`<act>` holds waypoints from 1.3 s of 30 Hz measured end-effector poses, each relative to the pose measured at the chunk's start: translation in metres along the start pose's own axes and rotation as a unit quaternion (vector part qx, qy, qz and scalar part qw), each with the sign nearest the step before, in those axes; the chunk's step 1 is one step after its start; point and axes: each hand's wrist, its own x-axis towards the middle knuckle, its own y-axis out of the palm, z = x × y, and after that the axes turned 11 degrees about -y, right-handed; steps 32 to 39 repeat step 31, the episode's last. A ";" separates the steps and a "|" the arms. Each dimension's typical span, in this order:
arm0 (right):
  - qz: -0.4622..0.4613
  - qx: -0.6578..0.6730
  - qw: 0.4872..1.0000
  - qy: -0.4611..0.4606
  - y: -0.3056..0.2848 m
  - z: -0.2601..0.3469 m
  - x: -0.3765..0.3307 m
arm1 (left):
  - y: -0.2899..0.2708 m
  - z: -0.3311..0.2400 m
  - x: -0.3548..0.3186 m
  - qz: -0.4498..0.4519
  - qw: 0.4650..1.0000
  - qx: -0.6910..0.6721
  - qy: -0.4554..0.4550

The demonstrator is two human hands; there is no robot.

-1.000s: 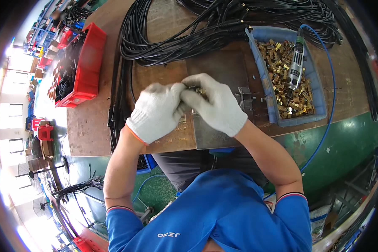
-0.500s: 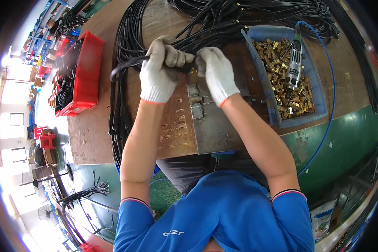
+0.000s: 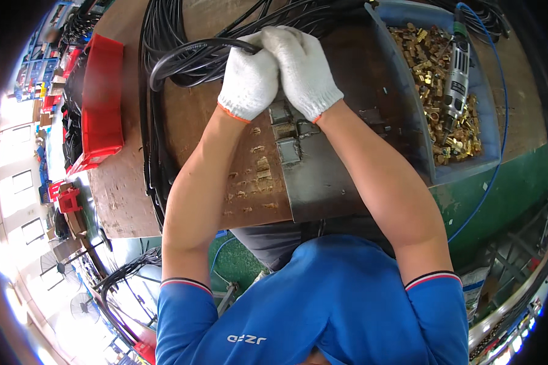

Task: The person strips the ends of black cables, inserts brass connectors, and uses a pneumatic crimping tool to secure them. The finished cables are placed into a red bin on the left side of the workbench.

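Observation:
Both my hands wear white knit gloves with orange cuffs and press together above the far part of the workbench. My left hand [image 3: 248, 80] is closed round a thick black cable [image 3: 195, 46], which loops out to the left of it. Against it, my right hand [image 3: 301, 70] has its fingers curled in, and what they grip is hidden between the gloves. Just below the hands, small metal blocks [image 3: 288, 149] sit on a dark metal plate [image 3: 323, 176] set on the wooden bench [image 3: 207, 125].
A blue bin [image 3: 435, 146] of brass fittings [image 3: 429, 91] stands at the right, with a silver rotary tool [image 3: 456, 85] lying on them and its blue hose [image 3: 506, 115] curving down. Bundled black cables [image 3: 164, 24] lie behind and left. A red bin [image 3: 103, 97] holds black parts.
My hands have come together, the right one now against the left, still with the cable. The whole view has shifted, so the bench and bins sit differently.

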 end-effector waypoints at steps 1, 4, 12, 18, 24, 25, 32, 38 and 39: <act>-0.010 0.011 1.000 -0.021 -0.001 -0.006 -0.002 | 0.005 0.003 -0.002 -0.017 0.999 0.004 0.030; 0.058 0.017 0.997 -0.039 -0.007 -0.012 -0.001 | 0.019 0.006 -0.006 -0.056 0.993 -0.008 0.103; 0.117 -0.125 0.985 -0.006 -0.014 -0.004 0.014 | 0.017 0.026 0.003 -0.120 0.989 -0.047 0.078; -0.157 -0.149 0.976 -0.034 -0.039 0.042 -0.042 | 0.015 -0.017 -0.076 -0.226 0.967 -0.073 -0.091; 0.128 -0.100 0.987 0.013 -0.021 0.086 -0.118 | 0.039 -0.006 -0.146 -0.095 0.877 -0.458 -0.116; 0.179 -0.107 0.977 -0.038 -0.018 0.084 -0.120 | 0.045 -0.012 -0.152 -0.098 0.864 -0.478 -0.124; 0.249 -0.226 0.936 -0.103 -0.002 0.092 -0.125 | 0.026 0.037 -0.160 0.040 0.786 -0.606 -0.118; 0.249 -0.226 0.936 -0.103 -0.002 0.092 -0.125 | 0.026 0.037 -0.160 0.040 0.786 -0.606 -0.118; 0.249 -0.226 0.936 -0.103 -0.002 0.092 -0.125 | 0.026 0.037 -0.160 0.040 0.786 -0.606 -0.118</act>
